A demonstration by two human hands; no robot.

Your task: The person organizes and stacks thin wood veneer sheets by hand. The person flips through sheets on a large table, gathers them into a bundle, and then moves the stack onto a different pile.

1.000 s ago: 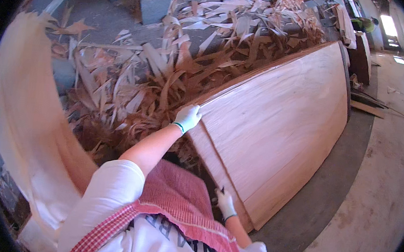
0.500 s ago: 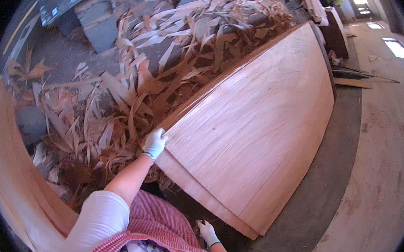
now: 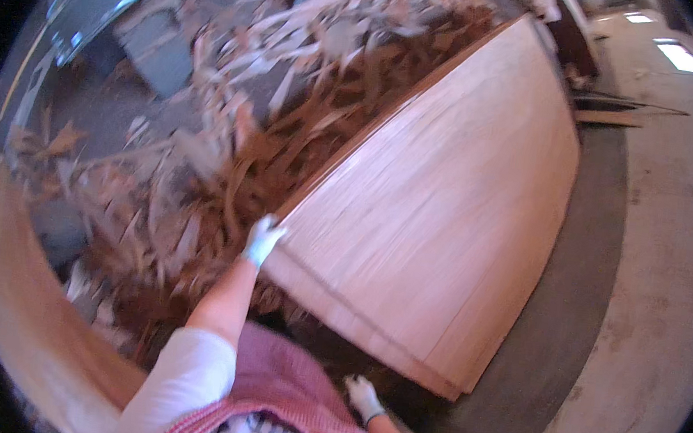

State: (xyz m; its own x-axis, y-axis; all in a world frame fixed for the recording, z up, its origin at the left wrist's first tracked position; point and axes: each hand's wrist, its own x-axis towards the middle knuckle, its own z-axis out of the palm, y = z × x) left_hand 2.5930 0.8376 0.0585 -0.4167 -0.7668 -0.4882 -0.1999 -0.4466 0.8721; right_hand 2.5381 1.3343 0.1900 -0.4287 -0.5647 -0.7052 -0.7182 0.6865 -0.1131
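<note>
A stack of thin, pale wood veneer sheets [image 3: 438,200] stretches away from me, its near edges slightly staggered. My left hand [image 3: 262,240], in a white glove, is closed at the near left corner of the top sheet, with the fingers curled over its edge. Lower down, in front of the stack's near edge, my right hand [image 3: 364,398] is gloved too and held apart from the wood. Its fingers are curled, and motion blur hides what they may hold.
Torn veneer strips [image 3: 203,154] lie heaped along the stack's left side. A grey block [image 3: 159,52] sits among them at the far left. A curved pale wood surface [image 3: 34,305] borders my left. On the right runs a concrete floor [image 3: 657,244].
The view has shifted slightly, and the stack's near end appears a little farther right. My left hand stays at the sheet's corner; my right hand remains low in front of the stack.
</note>
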